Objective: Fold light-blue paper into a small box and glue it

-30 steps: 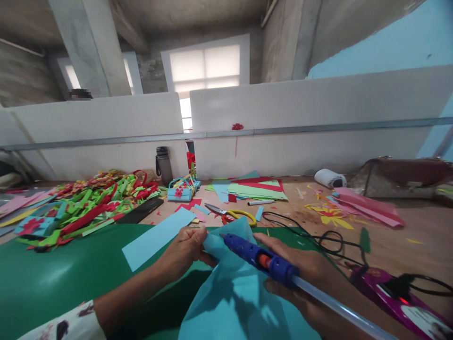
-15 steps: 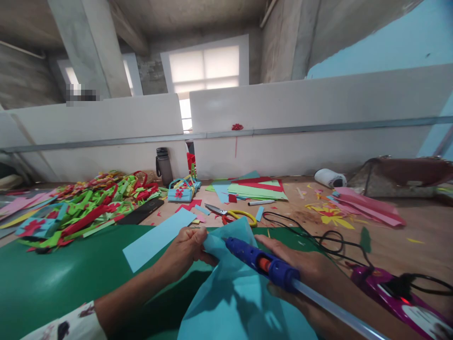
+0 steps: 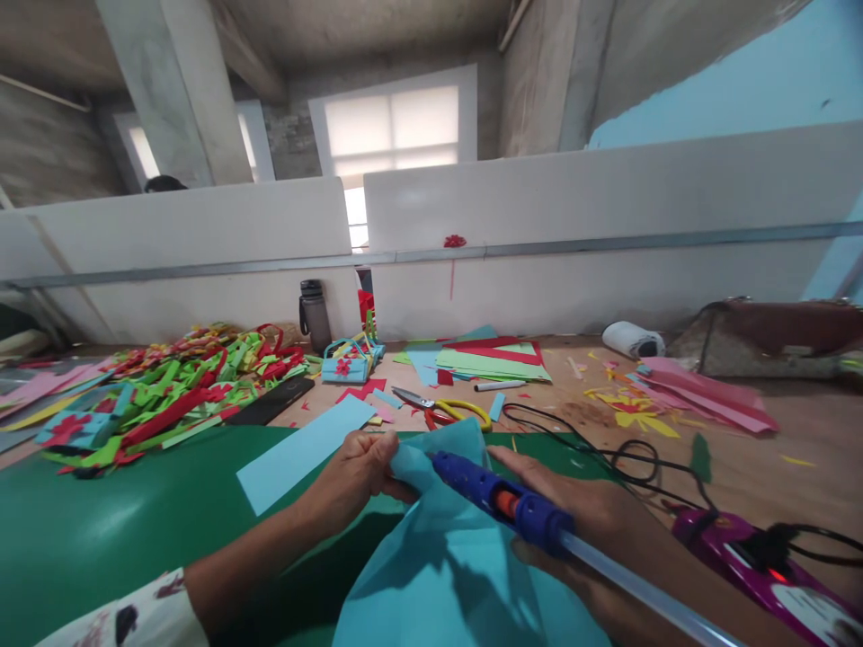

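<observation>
A large light-blue paper piece (image 3: pixel 411 584) bends up in front of me over the green mat. My left hand (image 3: pixel 368 467) pinches its upper left edge between thumb and fingers. In my right hand (image 3: pixel 573 503) is a blue hot glue gun (image 3: pixel 499 499), a long clear glue stick (image 3: pixel 634 580) running out of its back. The gun's tip points left at the paper, close to my left fingers; whether it touches cannot be made out. A flat light-blue paper strip (image 3: pixel 303 449) lies left of my left hand.
Scissors (image 3: pixel 465 413) with yellow and red handles lie beyond the paper. A black cable (image 3: pixel 640 463) runs to a purple power strip (image 3: pixel 748 566) at right. Left are a heap of felt-like scraps (image 3: pixel 202 386) and a black phone (image 3: pixel 273 402). A bottle (image 3: pixel 313 314) stands against the white partition (image 3: pixel 553 270).
Almost nothing differs. Both hands, the glue gun and the paper keep nearly the same pose, while the whole view has shifted very slightly.
</observation>
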`<state>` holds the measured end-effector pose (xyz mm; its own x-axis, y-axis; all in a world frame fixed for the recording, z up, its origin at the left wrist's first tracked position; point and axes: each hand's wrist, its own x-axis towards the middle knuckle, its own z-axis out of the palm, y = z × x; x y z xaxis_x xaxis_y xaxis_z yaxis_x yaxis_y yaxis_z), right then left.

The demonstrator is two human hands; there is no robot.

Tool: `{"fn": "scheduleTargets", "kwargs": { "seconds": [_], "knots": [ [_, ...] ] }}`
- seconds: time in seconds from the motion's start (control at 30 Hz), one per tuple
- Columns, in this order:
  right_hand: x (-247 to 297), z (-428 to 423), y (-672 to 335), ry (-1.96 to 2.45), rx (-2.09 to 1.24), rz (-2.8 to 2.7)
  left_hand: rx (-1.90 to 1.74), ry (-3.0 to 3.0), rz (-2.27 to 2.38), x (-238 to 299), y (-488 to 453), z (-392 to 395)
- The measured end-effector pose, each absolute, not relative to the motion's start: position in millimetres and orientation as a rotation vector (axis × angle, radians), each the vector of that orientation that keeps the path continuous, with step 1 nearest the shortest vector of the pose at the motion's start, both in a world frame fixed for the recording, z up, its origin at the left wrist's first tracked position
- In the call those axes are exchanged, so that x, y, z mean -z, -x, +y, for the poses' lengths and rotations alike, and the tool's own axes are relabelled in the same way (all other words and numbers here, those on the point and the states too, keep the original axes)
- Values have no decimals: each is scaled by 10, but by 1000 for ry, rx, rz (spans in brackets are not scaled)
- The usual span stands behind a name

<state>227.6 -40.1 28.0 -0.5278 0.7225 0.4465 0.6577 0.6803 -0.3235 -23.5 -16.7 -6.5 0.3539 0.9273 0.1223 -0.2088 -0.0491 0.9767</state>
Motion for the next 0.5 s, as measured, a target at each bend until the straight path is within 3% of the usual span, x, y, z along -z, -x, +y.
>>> {"fn": "scheduleTargets", "kwargs": {
  "seconds": [0.5],
  "knots": [
    [-268, -321, -2241, 1028, -150, -2174, -1101, -1143, 857, 91, 225, -122]
  ]
}}
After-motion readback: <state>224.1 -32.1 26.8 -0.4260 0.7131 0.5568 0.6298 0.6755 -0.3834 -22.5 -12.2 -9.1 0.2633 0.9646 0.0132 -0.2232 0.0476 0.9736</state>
